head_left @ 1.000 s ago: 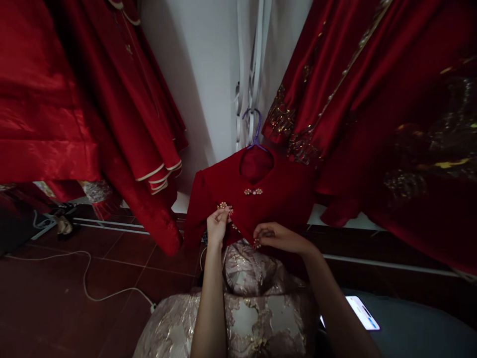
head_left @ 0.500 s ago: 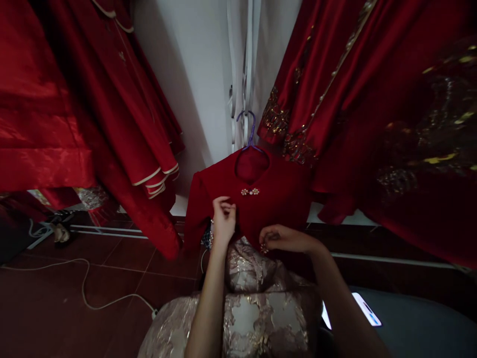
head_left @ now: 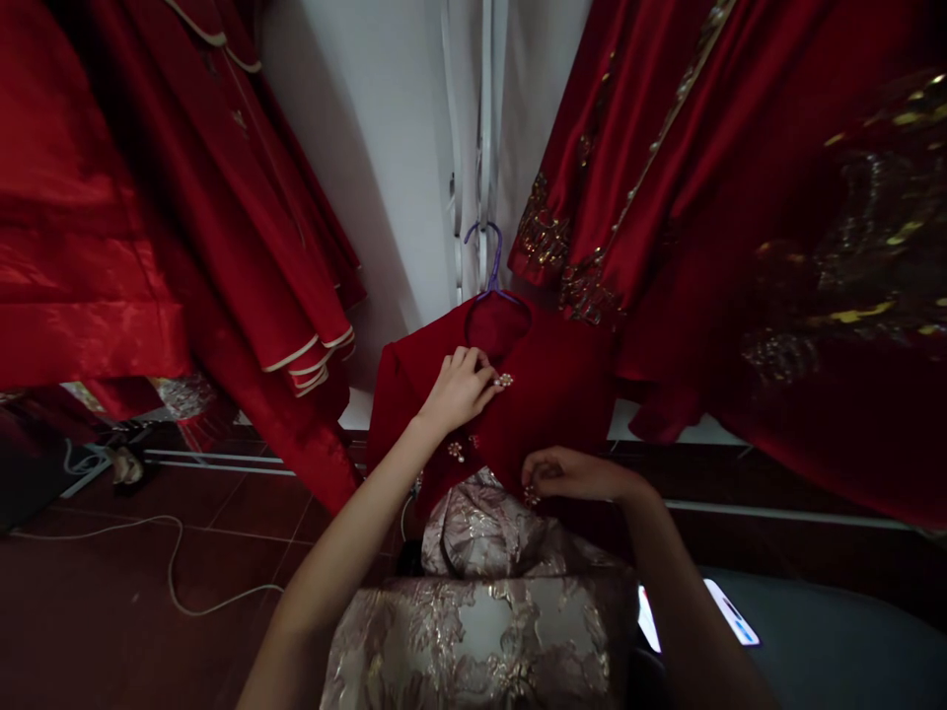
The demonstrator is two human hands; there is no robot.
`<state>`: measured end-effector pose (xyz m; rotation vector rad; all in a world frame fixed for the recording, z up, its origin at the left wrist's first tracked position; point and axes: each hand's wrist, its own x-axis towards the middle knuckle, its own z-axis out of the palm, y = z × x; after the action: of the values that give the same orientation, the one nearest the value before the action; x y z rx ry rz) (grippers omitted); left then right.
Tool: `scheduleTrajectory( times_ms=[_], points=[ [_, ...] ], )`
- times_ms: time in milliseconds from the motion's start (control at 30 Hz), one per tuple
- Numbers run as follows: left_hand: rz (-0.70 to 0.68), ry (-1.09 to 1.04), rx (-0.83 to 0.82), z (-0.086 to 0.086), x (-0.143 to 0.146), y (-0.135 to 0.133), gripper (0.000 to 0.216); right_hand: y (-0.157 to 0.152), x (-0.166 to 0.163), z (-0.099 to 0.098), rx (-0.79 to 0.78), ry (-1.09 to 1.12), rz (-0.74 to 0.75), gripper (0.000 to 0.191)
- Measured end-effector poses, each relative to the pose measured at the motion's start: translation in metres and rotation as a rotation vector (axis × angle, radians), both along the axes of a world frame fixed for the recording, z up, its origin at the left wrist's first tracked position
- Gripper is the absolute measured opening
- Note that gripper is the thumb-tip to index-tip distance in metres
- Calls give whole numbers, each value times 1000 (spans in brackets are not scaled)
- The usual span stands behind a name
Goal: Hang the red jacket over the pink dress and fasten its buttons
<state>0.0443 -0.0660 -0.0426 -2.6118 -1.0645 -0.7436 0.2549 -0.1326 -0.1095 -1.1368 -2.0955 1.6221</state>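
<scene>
A small red garment (head_left: 562,394) on a purple hanger (head_left: 484,261) hangs in front of me at knee height. My left hand (head_left: 460,390) is up at its chest, fingers pinched at the pearl clasp (head_left: 503,380) under the collar. Lower down, my right hand (head_left: 566,475) pinches the garment's front edge, where another pearl button (head_left: 531,496) shows. A further pearl button (head_left: 455,451) sits below my left wrist. Pale gold brocade fabric (head_left: 488,602) covers my lap beneath both arms.
Long red dresses (head_left: 222,247) hang at the left, and red gowns with gold embroidery (head_left: 740,217) hang at the right. A white wall (head_left: 385,148) stands behind. A lit phone (head_left: 729,611) lies at my right. A white cable (head_left: 170,562) runs over the dark tiled floor.
My left hand has risen from the lower left button to the clasp under the collar. My right hand has stayed at the garment's lower front edge.
</scene>
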Motion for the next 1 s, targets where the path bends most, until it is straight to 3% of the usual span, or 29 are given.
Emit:
scheduleTrajectory(
  times_ms=[267, 467, 733, 833, 900, 1000],
  points=[
    [-70, -15, -70, 8, 0, 5, 18, 0, 0, -2, 5, -14, -13, 20],
    [-110, -54, -88, 2, 0, 13, 11, -2, -4, 1, 6, 2, -38, 18],
    [-143, -15, -48, 5, 2, 22, 14, -5, -5, -1, 79, 5, -59, 21],
    [-123, 14, -1, 6, 0, 18, 19, -3, -19, 21, 266, 124, -254, 24],
    [-116, 33, 41, 5, -1, 15, 21, 5, -32, 43, 435, 292, -522, 23],
    [-116, 57, 106, 1, 0, 14, 22, 26, -50, 72, 512, 416, -714, 27]
  ],
)
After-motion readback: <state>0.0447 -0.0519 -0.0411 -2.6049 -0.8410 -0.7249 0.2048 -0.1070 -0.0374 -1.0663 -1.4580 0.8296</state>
